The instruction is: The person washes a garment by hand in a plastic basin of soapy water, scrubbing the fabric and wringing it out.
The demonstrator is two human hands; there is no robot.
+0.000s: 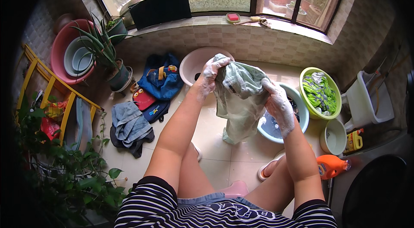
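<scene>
A wet, pale green garment [239,107] hangs stretched between my two hands, its lower end drooping above the tiled floor. My left hand [210,75] is closed on its upper left edge, in front of the pale pink basin [186,69]. Closed on its right side is my right hand [279,106], which partly hides a light blue basin [304,116]. White suds cover both hands and wrists. Inside the blue basin are soapy water and something dark. The pink basin also has a dark item in it, mostly hidden by my left hand.
A yellow-green basin [337,94] of bright green clothes stands right, near a small pale basin [333,136] and an orange detergent bottle [331,166]. Jeans [129,120] and blue bags [163,79] lie left, beside potted plants [113,68]. Red soap [233,17] rests on the sill.
</scene>
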